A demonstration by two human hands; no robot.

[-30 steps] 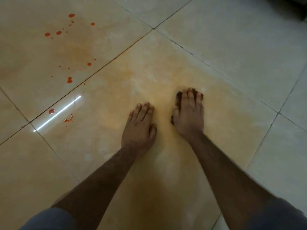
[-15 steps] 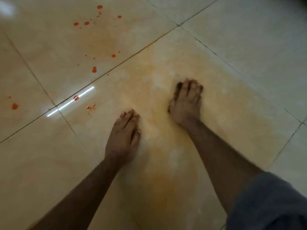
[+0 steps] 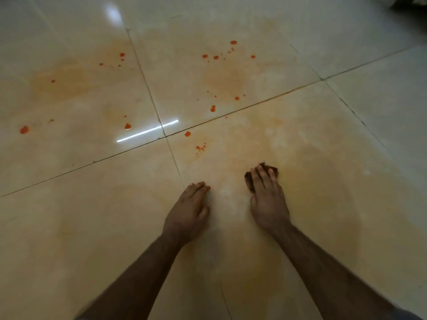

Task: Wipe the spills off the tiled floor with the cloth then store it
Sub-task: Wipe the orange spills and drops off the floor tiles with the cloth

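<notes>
Glossy floor tiles (image 3: 92, 227) bore red drops (image 3: 212, 109); our right hand (image 3: 268, 199) pressed the cloth (image 3: 249, 181) flat, left hand (image 3: 188, 209) lay open, holding nothing.

**Glossy tile, wet smears, a rough dark rag**

The tiled floor (image 3: 92, 227) is glazed, smooth and glossy, mirroring a bright light streak (image 3: 147, 131) at about 11 o'clock from the hands. Orange-red droplets (image 3: 213, 109) sit shiny and wet on it, amid thin, duller orange smears (image 3: 225, 82). The cloth (image 3: 249, 181) under the right hand (image 3: 268, 199) looks dark, matt, rough-edged fabric.
</notes>
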